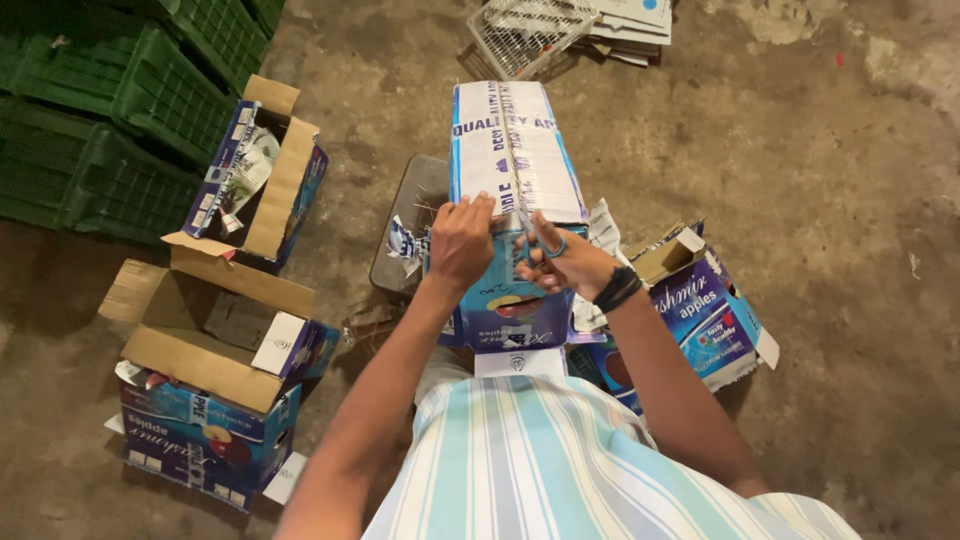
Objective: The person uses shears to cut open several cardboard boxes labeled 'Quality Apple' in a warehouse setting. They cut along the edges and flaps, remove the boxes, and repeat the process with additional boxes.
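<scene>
A closed blue and white cardboard fruit box (pixel 512 150) stands in front of me, sealed along its top with printed tape. My left hand (pixel 460 240) presses on the near end of the box top. My right hand (pixel 568 262) grips a pair of scissors (pixel 535 238) with blue handles, the blades at the tape seam near the box's front edge. A dark band sits on my right wrist.
Two opened boxes (pixel 255 165) (pixel 215 340) stand at the left, another opened blue box (pixel 700 300) at the right. Green plastic crates (pixel 110 110) are stacked at the far left. A wire basket (pixel 525 35) and flattened cardboard lie ahead on the concrete floor.
</scene>
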